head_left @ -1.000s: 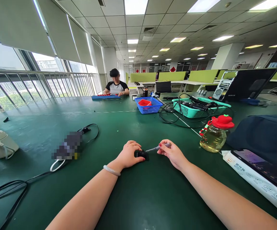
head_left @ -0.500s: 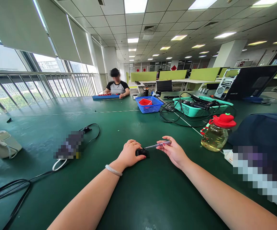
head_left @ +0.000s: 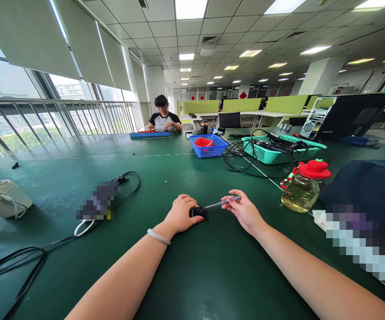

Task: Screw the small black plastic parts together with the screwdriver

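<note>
On the dark green tabletop (head_left: 192, 275), a small black block-like part (head_left: 199, 213) lies under the fingers of my left hand (head_left: 180, 214), which grips it from the left. A pale bangle (head_left: 159, 236) circles the left wrist. My right hand (head_left: 243, 210) holds a screwdriver (head_left: 229, 201) by its clear handle, fingers closed round it. The metal shaft points left and slightly down, its tip at the upper right of the black part. Whether the tip sits in a screw is too small to tell.
A bottle with a red lid (head_left: 301, 189) and a dark cap (head_left: 368, 191) stand right. Behind are a blue basket (head_left: 208, 152), a turquoise basket (head_left: 268, 155) and tangled cables. A blurred device (head_left: 97, 202) with a cord lies left. A person (head_left: 162, 116) sits across the table.
The view has shifted slightly. My right hand and the screwdriver have moved a little right, while my left hand keeps its hold. The person opposite has raised a hand toward the blue tray.
</note>
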A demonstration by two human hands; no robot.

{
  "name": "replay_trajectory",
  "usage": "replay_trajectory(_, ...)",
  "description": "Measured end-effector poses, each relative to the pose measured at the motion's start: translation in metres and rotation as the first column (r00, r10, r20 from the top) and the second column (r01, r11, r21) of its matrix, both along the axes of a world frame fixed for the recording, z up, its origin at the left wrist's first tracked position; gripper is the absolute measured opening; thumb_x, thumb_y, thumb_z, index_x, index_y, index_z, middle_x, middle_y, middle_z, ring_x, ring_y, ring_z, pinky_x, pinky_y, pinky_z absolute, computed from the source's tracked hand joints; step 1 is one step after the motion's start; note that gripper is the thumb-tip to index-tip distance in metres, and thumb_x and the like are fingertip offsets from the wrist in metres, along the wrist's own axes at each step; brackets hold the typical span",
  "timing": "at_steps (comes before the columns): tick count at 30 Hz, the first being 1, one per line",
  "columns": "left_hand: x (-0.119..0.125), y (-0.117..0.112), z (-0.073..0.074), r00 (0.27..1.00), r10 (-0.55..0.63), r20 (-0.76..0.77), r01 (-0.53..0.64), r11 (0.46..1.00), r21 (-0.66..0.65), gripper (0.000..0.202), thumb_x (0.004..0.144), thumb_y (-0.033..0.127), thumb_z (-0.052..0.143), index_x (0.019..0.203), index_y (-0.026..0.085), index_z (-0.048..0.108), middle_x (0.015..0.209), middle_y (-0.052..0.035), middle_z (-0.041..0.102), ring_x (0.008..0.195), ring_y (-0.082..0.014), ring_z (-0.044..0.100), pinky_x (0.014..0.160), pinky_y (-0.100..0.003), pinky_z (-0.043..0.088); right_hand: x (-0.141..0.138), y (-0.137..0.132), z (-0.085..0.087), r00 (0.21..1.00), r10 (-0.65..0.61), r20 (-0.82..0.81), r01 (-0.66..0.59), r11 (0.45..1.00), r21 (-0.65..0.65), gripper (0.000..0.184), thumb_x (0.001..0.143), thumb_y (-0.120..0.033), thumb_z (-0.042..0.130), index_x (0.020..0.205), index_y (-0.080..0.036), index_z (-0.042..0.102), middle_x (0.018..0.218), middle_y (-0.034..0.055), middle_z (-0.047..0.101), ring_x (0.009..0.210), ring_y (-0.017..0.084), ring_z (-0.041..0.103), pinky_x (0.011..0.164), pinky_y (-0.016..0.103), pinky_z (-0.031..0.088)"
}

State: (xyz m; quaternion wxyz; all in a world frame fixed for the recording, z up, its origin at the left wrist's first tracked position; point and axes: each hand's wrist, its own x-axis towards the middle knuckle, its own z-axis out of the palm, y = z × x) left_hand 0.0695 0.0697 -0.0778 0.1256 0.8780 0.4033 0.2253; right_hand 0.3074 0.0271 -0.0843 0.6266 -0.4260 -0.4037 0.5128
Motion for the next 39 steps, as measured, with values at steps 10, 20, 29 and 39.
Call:
replay_trajectory(10,0.000,0.001,0.000,1.000,-0.014,-0.019,0.014,1.000,-0.016,0.033,0.077,0.042,0.074,0.105,0.025,0.071,0.118,-0.0053,0.068,0.124,-0.0294,0.047,0.109,-0.048,0.038,-0.010,-0.011,0.009,0.950,-0.124,0.286,0.060,0.973,0.222,0.044,0.078,-0.056,0.069,0.101,-0.025,0.048,0.090,0.0025,0.069,0.073,0.018,0.066,0.088,0.045,0.050)
replay_trajectory(20,0.000,0.000,0.000,0.999,-0.018,-0.032,0.018,1.000,-0.011,0.033,0.079,0.043,0.072,0.107,0.025,0.070,0.120,-0.0044,0.068,0.125,-0.0288,0.047,0.108,-0.048,0.039,-0.004,-0.005,-0.001,0.923,-0.224,0.313,0.187,0.971,0.146,0.047,0.075,-0.064,0.067,0.094,-0.024,0.051,0.080,0.0019,0.069,0.071,0.020,0.067,0.088,0.045,0.049)
replay_trajectory(29,0.000,-0.001,0.003,0.996,0.085,-0.030,-0.085,0.996,0.011,0.028,0.078,0.040,0.073,0.101,0.024,0.071,0.116,-0.0058,0.070,0.123,-0.0303,0.048,0.107,-0.050,0.039,-0.014,-0.024,0.012,0.846,-0.259,0.466,0.136,0.950,0.280,0.032,0.083,-0.054,0.064,0.091,-0.024,0.056,0.085,0.0051,0.071,0.076,0.023,0.070,0.079,0.039,0.053)
replay_trajectory(39,0.000,0.001,-0.001,0.994,0.113,-0.010,-0.113,0.993,0.028,0.026,0.076,0.038,0.074,0.097,0.023,0.072,0.113,-0.0058,0.071,0.121,-0.0296,0.049,0.106,-0.048,0.040,-0.033,-0.046,0.022,0.338,-0.424,0.840,-0.600,0.591,0.540,0.024,0.089,-0.015,0.052,0.102,-0.027,0.067,0.099,0.0054,0.073,0.091,0.021,0.067,0.094,0.043,0.053)
